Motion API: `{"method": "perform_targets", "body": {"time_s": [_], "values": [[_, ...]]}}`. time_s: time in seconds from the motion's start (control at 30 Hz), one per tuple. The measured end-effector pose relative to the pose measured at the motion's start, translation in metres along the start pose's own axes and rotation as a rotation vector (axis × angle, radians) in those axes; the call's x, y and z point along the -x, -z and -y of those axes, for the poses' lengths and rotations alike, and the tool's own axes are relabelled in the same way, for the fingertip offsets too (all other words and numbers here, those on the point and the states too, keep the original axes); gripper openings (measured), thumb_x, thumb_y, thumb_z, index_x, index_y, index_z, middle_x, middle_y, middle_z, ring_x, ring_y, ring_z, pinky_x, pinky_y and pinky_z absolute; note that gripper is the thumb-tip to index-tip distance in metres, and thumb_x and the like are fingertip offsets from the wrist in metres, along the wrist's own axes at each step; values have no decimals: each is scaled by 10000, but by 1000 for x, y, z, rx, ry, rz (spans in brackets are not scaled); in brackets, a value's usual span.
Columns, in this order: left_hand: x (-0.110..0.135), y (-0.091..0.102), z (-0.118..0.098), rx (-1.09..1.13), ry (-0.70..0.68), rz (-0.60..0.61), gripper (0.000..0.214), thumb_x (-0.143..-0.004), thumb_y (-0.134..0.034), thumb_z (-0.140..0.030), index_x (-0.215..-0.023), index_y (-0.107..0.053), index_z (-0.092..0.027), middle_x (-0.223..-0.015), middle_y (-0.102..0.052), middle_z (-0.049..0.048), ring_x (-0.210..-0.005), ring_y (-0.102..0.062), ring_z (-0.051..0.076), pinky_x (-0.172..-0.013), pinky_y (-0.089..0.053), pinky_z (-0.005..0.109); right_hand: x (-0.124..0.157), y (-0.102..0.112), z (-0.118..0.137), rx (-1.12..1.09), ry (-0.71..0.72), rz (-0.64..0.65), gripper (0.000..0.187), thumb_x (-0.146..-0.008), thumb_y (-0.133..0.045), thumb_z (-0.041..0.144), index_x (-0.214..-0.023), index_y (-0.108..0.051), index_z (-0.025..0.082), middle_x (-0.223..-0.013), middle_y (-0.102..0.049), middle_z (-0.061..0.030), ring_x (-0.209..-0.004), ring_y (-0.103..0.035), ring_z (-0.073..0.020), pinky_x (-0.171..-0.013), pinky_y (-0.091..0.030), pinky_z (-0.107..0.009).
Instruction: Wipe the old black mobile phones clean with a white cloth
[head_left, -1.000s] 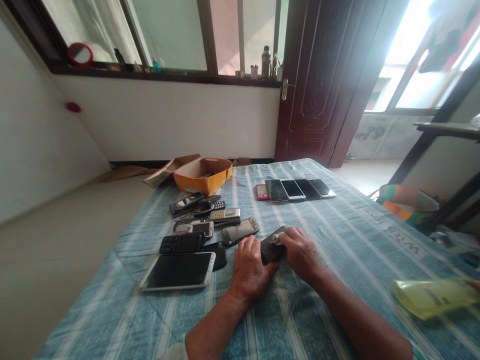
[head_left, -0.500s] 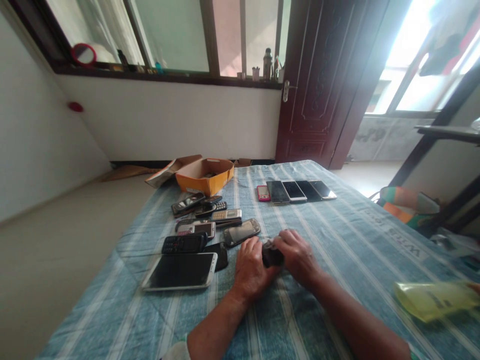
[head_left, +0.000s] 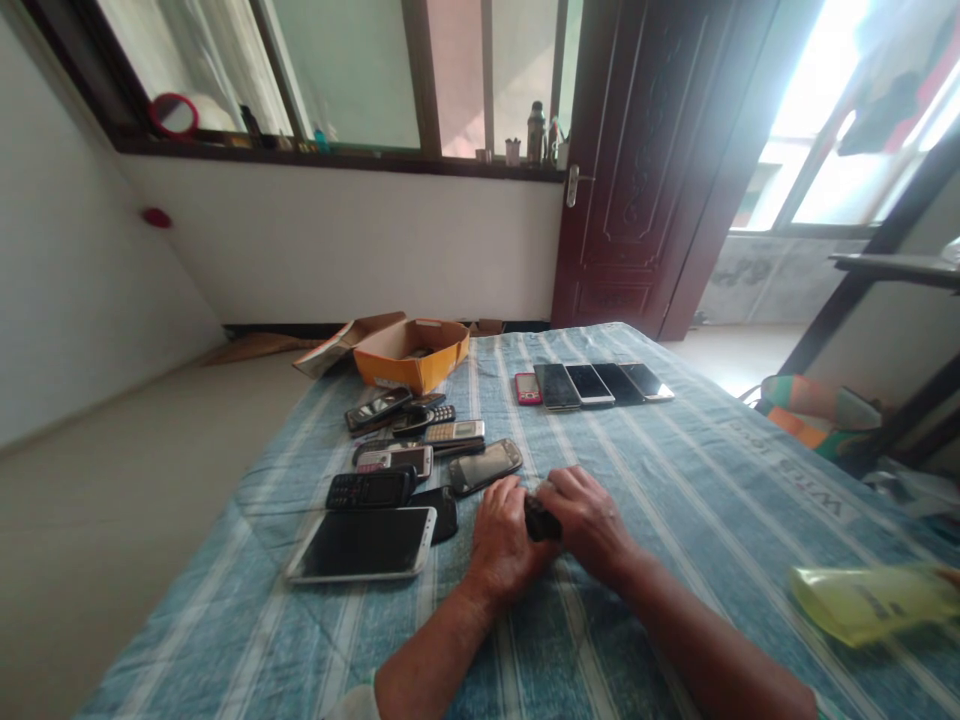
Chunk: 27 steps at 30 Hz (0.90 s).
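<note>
Near the middle of the bed, a small dark mobile phone (head_left: 540,519) is held between my two hands, largely covered by the fingers. My left hand (head_left: 501,535) is closed around its left side. My right hand (head_left: 589,515) grips it from the right, fingers curled over the top. Just beyond my left hand lies a grey touchscreen phone (head_left: 486,466). To the left are a black phone (head_left: 439,513), a black keypad phone (head_left: 371,488) and a large white-framed phone (head_left: 364,543). Several older phones lie in a loose pile behind them.
An open orange cardboard box (head_left: 420,365) stands at the far left of the striped cloth (head_left: 645,620). A red phone (head_left: 527,388) lies beside a row of several smartphones (head_left: 591,384) farther back. A yellow translucent bag (head_left: 862,603) lies at right.
My right hand has shifted slightly left over the dark phone, covering more of its right side. My left hand keeps its hold, and the other phones stay put.
</note>
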<state>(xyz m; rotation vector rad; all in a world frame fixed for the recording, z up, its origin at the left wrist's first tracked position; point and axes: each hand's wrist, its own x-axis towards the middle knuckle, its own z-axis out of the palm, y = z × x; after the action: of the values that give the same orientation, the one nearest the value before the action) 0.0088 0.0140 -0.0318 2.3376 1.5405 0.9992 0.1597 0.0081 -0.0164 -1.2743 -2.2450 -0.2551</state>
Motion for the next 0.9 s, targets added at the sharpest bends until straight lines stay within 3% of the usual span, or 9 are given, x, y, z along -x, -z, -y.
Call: {"method": "perform_targets", "body": {"time_s": [0.1,0.33,0.43,0.53,0.6,0.77,0.9], "values": [[0,-2,2,-15,-20,-34,401,-558,-751,-289,-908,-614,-147,-1112,-638,175,-1079,-589,338,-966,-474,494,-2,-3,7,7,55,35,103,-906,-550,179,-850,-635,194,-858,-581,-35,-824,-475,-182,-731,-365,-294],[0,3,1,-55,1,32,483,-505,-790,-307,-928,-600,-168,-1151,-618,149,-1109,-575,336,-944,-491,488,-2,2,-28,104,-205,28,235,-873,-488,52,-859,-661,209,-888,-587,-53,-847,-472,-190,-711,-354,-292],[0,-1,4,-54,-23,-3,445,-534,-774,-325,-914,-601,-173,-1130,-629,147,-1100,-581,340,-942,-490,499,2,2,-12,47,-99,-23,183,-902,-500,112,-872,-654,206,-882,-582,-52,-845,-473,-187,-718,-357,-292],[1,-6,6,-44,-48,-62,356,-577,-741,-298,-884,-605,-178,-1107,-641,144,-1076,-595,326,-952,-486,488,2,0,7,3,58,7,113,-908,-545,173,-844,-636,195,-843,-576,-33,-789,-467,-172,-707,-353,-292],[1,-5,6,-38,-48,-63,365,-573,-743,-286,-894,-608,-178,-1113,-639,140,-1075,-596,322,-950,-489,481,0,-1,7,31,32,32,107,-900,-560,172,-824,-633,192,-840,-579,-32,-796,-469,-175,-703,-350,-291],[0,4,2,-50,-5,44,481,-513,-789,-304,-931,-607,-152,-1161,-614,164,-1116,-569,343,-950,-484,489,-2,4,-22,105,-194,58,203,-873,-516,67,-879,-665,205,-901,-593,-54,-844,-475,-191,-702,-348,-289],[0,1,3,-61,-19,26,451,-540,-774,-306,-927,-600,-152,-1148,-619,169,-1116,-569,342,-949,-486,486,4,5,-12,38,-142,-1,181,-874,-521,79,-880,-660,195,-885,-585,-54,-834,-469,-189,-705,-352,-289]]}}
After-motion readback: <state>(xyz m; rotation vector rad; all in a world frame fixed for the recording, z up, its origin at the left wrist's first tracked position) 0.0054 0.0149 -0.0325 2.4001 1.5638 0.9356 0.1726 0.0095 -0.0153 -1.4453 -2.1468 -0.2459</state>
